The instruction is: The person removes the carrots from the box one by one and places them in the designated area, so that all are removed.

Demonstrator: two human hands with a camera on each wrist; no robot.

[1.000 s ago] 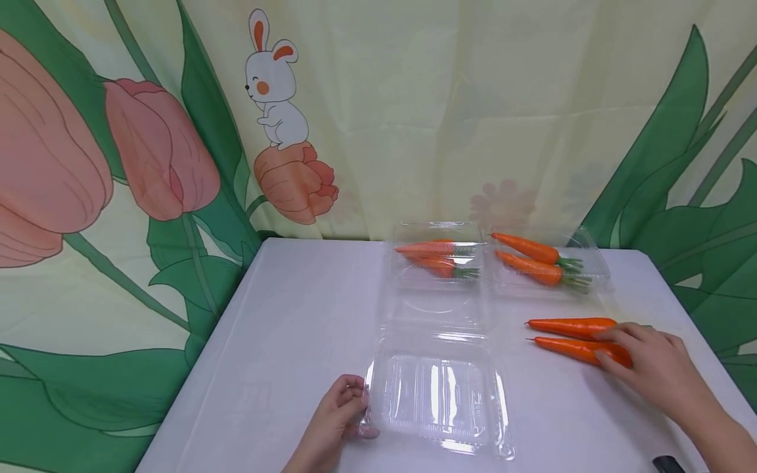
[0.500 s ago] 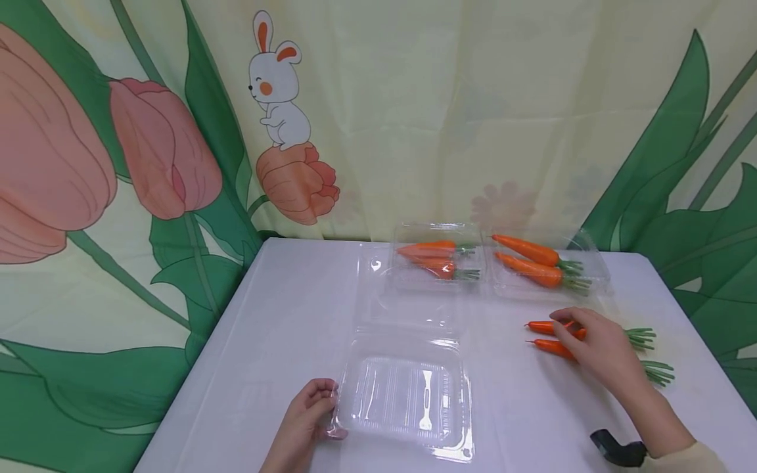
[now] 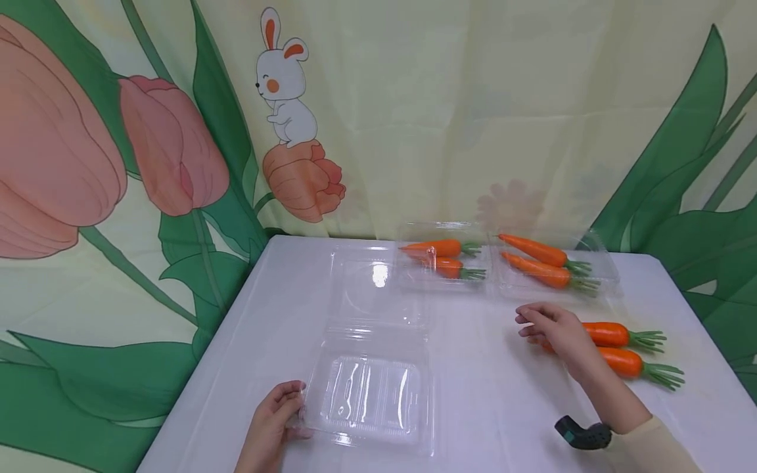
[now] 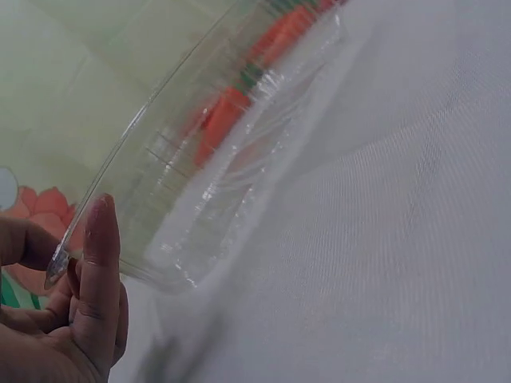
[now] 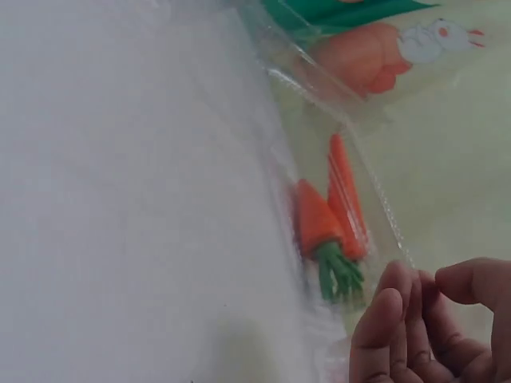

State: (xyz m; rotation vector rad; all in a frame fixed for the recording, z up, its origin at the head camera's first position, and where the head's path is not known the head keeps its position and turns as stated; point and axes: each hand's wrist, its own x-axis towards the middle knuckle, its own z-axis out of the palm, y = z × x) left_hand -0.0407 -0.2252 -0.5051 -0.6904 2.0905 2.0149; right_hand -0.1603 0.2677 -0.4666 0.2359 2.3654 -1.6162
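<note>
My left hand (image 3: pixel 269 420) pinches the left edge of a clear plastic clamshell container (image 3: pixel 372 394). Its lid lies folded back toward the rear of the table. In the left wrist view the thumb and fingers (image 4: pixel 97 279) clasp its rim (image 4: pixel 128 144). My right hand (image 3: pixel 558 335) hovers with loosely bent fingers and holds nothing. Under that hand and forearm lie two loose carrots, an upper carrot (image 3: pixel 612 334) and a lower carrot (image 3: pixel 623 362), their tips partly hidden. The right wrist view shows the empty hand (image 5: pixel 423 335) near boxed carrots (image 5: pixel 319 223).
Two more clear containers stand at the back edge: a left box (image 3: pixel 443 228) and a right box (image 3: pixel 606 266), each with two carrots. The open lid (image 3: pixel 378 295) reaches the left box. A printed curtain (image 3: pixel 402 131) hangs behind the white table (image 3: pixel 248 341).
My left hand has drawn the open container leftward over the table. My right hand has moved left off the carrots' thick ends, leaving both carrots lying there.
</note>
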